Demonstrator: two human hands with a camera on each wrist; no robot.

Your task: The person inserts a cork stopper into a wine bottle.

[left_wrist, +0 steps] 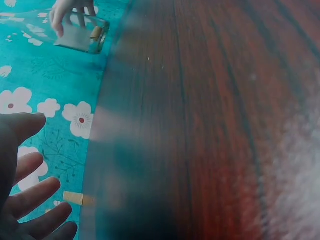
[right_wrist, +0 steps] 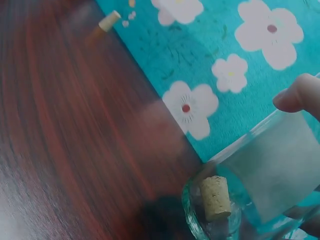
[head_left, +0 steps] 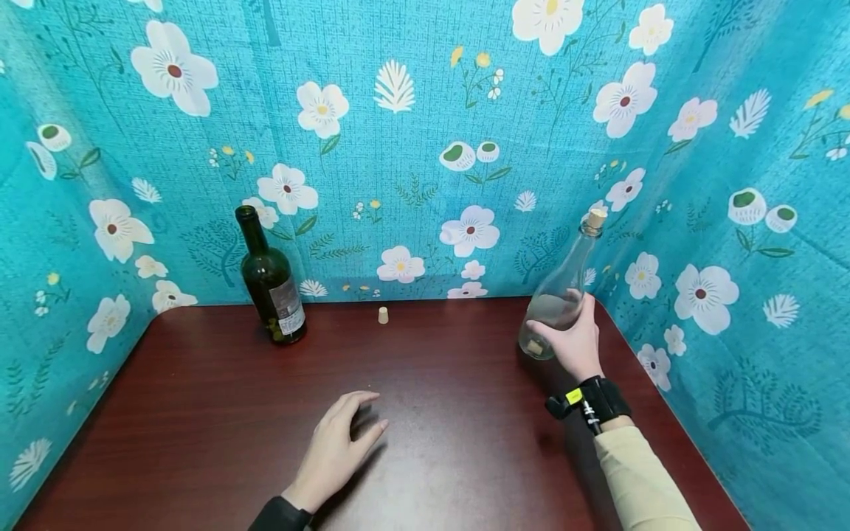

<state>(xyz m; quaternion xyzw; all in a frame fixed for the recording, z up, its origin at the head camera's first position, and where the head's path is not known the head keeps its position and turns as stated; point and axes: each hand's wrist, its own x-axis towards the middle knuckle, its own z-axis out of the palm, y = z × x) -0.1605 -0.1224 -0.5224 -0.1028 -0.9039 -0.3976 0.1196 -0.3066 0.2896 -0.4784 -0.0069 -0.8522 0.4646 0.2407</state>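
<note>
Hanging behind the table and at both sides, a turquoise cloth (head_left: 398,169) with printed flowers fills the back of the scene. Before it stands the dark red-brown table (head_left: 438,420), whose surface has a wood grain. A beige sleeve (head_left: 640,479) covers the right forearm. Near the back right corner of the table is the clear bottle (head_left: 547,310), with its neck upward; I cannot tell whether its base touches the table. At the back left, well apart from it, a dark green bottle (head_left: 268,276) stands upright and bears a label (head_left: 287,306).

The right hand (head_left: 576,335) grips the clear bottle by its body, with thumb and fingers spread around the glass. The left hand (head_left: 339,446) is over the front part of the table; its fingers are loosely bent, thumb apart from them, and it holds nothing. A black strap (head_left: 604,398) goes around the right wrist, and a black cuff (head_left: 282,515) is on the left one.

Smallest are the corks: a cork stopper (head_left: 594,219) in the clear bottle's mouth, an inner cork (right_wrist: 216,197) at its bottom, and a loose cork (head_left: 383,315) near the back edge, between the two bottles.
</note>
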